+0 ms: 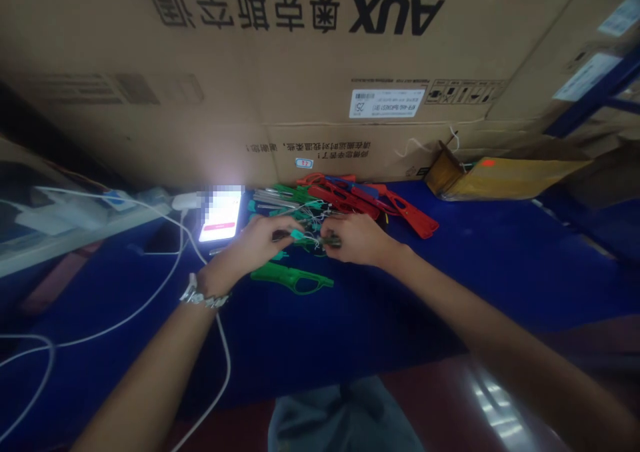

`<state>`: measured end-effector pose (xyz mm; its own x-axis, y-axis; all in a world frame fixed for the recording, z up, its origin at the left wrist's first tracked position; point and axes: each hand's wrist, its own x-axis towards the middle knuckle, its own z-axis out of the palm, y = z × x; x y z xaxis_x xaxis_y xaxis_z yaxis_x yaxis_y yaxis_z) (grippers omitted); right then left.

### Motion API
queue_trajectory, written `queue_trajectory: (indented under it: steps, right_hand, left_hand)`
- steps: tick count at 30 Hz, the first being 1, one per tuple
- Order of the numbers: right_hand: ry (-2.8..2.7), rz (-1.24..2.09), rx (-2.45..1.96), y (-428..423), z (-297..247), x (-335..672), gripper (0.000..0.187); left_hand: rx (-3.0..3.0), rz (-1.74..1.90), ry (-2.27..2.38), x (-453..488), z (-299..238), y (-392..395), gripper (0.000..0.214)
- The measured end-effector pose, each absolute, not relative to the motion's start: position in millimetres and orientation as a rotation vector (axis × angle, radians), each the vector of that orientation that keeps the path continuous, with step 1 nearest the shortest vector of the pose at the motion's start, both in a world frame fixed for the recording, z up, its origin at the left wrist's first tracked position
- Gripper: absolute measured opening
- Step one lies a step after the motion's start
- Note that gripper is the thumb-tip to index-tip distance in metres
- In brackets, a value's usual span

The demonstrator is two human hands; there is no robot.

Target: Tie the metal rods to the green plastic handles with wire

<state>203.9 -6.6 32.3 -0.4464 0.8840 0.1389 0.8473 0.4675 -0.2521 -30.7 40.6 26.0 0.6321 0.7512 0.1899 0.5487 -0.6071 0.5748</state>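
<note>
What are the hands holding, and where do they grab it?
Each hand pinches a small part: the left hand a teal piece, the right hand a dark piece. Blur hides which part of each is gripped.

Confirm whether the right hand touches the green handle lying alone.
Apart. Head view shows blue cloth between the right hand and the green handle; the hand pinches a small dark part instead.

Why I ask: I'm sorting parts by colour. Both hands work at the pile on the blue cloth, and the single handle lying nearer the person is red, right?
Not quite. The head view shows the left hand and right hand at the pile on the blue cloth, but the single handle nearer the person is green, not red.
</note>
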Motion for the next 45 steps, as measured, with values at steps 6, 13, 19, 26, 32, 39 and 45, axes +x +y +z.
queue_trajectory:
  steps: [6,13,19,26,32,39,45]
  right_hand:
    - [-2.499,0.162,-1.471,-10.9,50.6,227.5,0.01]
    - [-2.42,0.256,-1.543,-17.8,29.8,243.0,0.013]
    - [-2.39,0.183,-1.563,-27.1,28.7,247.1,0.013]
    - [-2.37,0.223,-1.629,-33.1,28.2,254.7,0.014]
    - [-2.375,0.119,-1.653,-42.8,17.1,249.5,0.02]
    - [-2.333,0.086,-1.625,-30.1,7.3,210.6,0.022]
    - [-2.364,-0.01,-1.547,-9.2,22.3,192.8,0.021]
  left_hand:
    - [2.406,0.619,0.972,-25.1,26.2,33.8,0.02]
    - [2.435,0.586,0.853,-9.6,9.4,34.3,0.022]
    - [2.418,0.617,0.824,-6.8,11.0,32.3,0.021]
    - [2.447,0.554,0.835,5.8,14.6,24.3,0.021]
    - [2.473,0.542,0.833,5.0,11.3,24.8,0.021]
    - [2.473,0.538,1.01,-22.4,15.0,41.0,0.022]
    - [2.411,0.625,1.124,-44.1,31.8,48.9,0.02]
